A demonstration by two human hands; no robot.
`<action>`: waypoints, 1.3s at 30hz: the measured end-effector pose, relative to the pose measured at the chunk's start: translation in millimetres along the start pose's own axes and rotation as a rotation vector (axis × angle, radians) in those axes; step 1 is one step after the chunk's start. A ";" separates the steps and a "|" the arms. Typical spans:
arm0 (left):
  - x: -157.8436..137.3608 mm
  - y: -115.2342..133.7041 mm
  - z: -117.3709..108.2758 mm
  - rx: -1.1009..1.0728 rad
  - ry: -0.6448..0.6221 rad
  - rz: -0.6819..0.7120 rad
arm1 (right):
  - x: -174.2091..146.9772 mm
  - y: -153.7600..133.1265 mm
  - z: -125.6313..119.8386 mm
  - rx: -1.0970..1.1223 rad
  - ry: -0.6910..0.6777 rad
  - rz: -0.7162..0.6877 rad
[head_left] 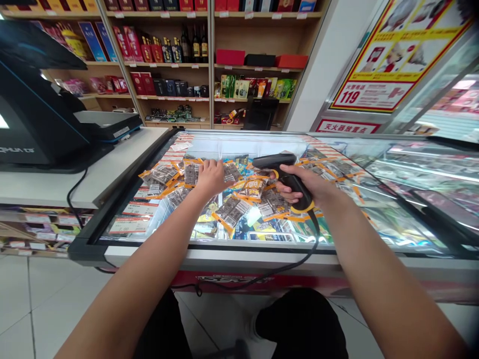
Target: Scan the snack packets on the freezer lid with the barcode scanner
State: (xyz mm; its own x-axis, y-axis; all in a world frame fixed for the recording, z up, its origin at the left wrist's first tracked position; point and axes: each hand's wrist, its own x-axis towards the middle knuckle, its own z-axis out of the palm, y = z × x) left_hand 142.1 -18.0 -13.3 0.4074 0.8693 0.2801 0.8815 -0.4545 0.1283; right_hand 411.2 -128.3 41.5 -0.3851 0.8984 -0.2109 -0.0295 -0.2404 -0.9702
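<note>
My right hand (305, 184) grips a black and yellow barcode scanner (275, 160) by its handle, its head turned to the left. A cable runs down from the handle. On the left, my left hand (211, 175) rests over a clear packet with orange edges (190, 173), its fingers lying forward and its thumb stretched to the right. Several similar packets are heaped around both hands on the glass top. One orange-fronted packet (253, 188) lies between the hands. Nearer me is another packet (232, 211) with its barcode label facing up.
The packets lie on a glass-topped freezer (224, 248) with price labels along its left side. A checkout machine (33, 94) stands on the white counter (123, 149) to the left. Stocked shelves (211, 65) are behind. The scanner cable (262, 276) hangs across the freezer's front.
</note>
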 end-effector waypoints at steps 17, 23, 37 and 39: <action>-1.9 -2.2 -2.1 -0.150 0.195 0.113 | 0.8 1.0 8.4 0.003 0.005 -0.051; -5.3 -4.5 -11.0 -0.063 0.118 0.088 | -0.8 0.2 7.4 0.044 0.036 -0.076; -37.8 2.0 -41.5 -0.170 -0.142 0.319 | 3.3 0.0 4.1 0.145 0.126 -0.073; -41.9 8.5 -40.3 -0.211 -0.320 0.381 | 3.7 -0.5 3.5 0.150 0.133 -0.088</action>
State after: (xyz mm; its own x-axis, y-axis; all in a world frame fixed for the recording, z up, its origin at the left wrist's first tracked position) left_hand 122.9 -66.1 14.4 0.7705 0.6359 0.0441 0.6033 -0.7497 0.2719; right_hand 406.5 -126.1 41.6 -0.2498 0.9566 -0.1499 -0.1983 -0.2020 -0.9591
